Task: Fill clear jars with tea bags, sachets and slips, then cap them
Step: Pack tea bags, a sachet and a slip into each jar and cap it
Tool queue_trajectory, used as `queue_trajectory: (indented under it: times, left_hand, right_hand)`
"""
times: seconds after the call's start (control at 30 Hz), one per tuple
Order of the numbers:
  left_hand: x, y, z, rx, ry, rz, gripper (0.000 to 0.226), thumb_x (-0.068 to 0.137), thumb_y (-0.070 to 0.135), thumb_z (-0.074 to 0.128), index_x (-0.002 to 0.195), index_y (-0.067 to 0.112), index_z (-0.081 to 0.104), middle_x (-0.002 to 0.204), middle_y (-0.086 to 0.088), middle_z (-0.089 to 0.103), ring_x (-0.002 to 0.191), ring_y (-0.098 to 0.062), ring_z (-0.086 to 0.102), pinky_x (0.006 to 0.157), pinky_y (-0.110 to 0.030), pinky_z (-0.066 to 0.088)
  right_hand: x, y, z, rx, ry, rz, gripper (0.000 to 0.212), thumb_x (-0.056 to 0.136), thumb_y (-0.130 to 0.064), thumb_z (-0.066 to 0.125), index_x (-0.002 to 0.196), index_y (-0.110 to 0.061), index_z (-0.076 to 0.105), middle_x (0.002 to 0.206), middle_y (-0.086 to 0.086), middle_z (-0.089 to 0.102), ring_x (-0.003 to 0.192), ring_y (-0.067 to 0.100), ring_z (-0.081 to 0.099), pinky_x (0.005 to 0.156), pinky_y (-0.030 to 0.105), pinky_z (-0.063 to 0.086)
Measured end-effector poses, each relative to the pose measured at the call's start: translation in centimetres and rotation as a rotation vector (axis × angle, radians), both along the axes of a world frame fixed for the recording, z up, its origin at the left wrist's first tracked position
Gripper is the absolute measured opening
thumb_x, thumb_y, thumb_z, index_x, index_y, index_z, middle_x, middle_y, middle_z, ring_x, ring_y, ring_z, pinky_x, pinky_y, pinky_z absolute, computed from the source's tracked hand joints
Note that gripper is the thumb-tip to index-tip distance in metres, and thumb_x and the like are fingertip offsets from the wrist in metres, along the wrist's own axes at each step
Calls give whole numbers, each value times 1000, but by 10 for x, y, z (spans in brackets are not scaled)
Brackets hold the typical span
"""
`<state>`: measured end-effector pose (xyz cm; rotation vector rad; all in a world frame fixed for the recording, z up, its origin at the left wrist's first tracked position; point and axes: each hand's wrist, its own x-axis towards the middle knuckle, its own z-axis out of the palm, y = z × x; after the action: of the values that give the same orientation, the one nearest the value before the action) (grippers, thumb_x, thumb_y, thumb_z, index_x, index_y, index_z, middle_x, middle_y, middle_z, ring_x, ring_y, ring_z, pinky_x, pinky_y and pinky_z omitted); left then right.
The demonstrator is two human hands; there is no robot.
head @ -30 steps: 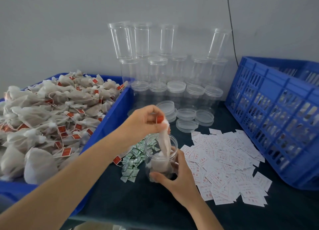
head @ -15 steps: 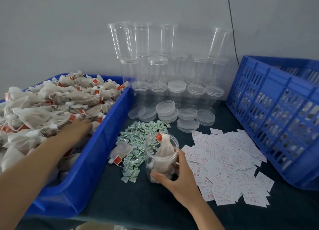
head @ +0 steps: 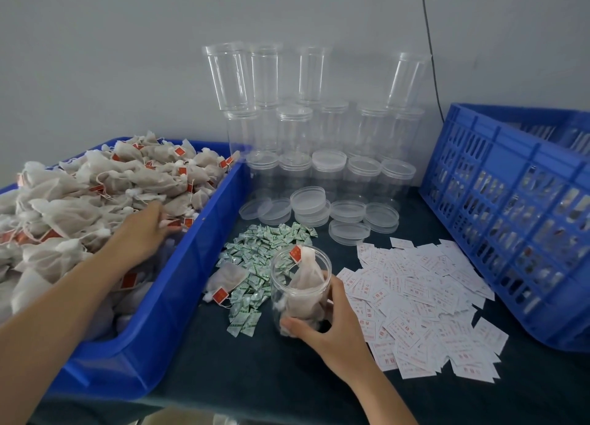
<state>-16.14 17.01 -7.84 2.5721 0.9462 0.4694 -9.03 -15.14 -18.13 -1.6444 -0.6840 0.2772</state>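
1. Plastic jar (head: 300, 293) stood open on the counter (head: 255, 376), holding a few tea bags (head: 303, 284). One bag's red tag poked above the rim. No sachet or slip showed inside, and no lid was on it.
2. Judged from that, the work was at an early stage. This jar was only part-filled with bags, and sachets, a slip and capping were left to do. The spare jars (head: 297, 131) stacked by the wall looked empty, so most of the job lay ahead.
3. Supplies lay close by. Green sachets (head: 261, 249) were piled just left of and behind the jar, slips (head: 415, 300) were spread to its right, and lids (head: 348, 210) sat further back.
4. The right hand (head: 329, 332) gripped the jar low down. The thumb pressed on the near wall, and the fingers (head: 329, 281) curled round the right side, clamped on it.
5. The left hand (head: 143, 230) lay on the heap (head: 95, 194) of bags in the blue bin (head: 153, 344), well apart from the jar. Its fingertips were blurred and partly buried, so whether they had closed on a bag could not be told.
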Motion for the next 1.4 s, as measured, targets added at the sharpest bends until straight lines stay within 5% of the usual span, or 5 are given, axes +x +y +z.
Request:
queue_trajectory:
  times: [0.53, 0.83, 1.23, 1.33, 1.4]
  left_hand:
    - [10, -102, 68, -427, -570, -422, 21, 79, 11, 74, 89, 16, 57, 81, 0, 68, 69, -10, 65, 56, -13, 52]
    - [33, -165, 29, 153, 25, -849, 6, 88, 16, 66, 93, 18, 64, 95, 10, 59, 87, -8, 57, 78, -24, 49]
    - [31, -169, 20, 208, 528, -930, 41, 103, 46, 14, 101, 53, 55, 93, 2, 64, 99, -2, 51, 106, -28, 5]
    - [27, -181, 21, 316, 551, -958, 91, 80, 75, -10, 112, 29, 62, 85, 6, 63, 89, -2, 52, 105, -29, 5]
    - [24, -189, 20, 356, 419, -905, 68, 93, 66, 13, 93, 19, 62, 75, 8, 56, 82, -9, 55, 107, -29, 20]
  right_hand:
    - [1, 1, -3, -10, 10, -6, 76, 59, -55, 92, 121, -48, 48, 119, -11, 62, 112, 12, 62, 91, 38, 57]
    - [0, 0, -1, -2, 16, 2, 68, 62, -49, 92, 115, -44, 50, 115, -11, 65, 107, 11, 64, 89, 36, 57]
    - [0, 0, -1, 16, 1, 22, 77, 63, -57, 88, 126, -42, 46, 114, -12, 66, 108, 8, 64, 88, 25, 53]
    - [-1, -1, 1, 24, -2, 32, 70, 69, -64, 81, 125, -42, 46, 115, -18, 64, 109, 4, 62, 86, 18, 52]
    - [-2, -1, 2, 48, -17, 27, 61, 79, -69, 69, 127, -37, 50, 119, -19, 62, 115, 6, 60, 91, 22, 52]
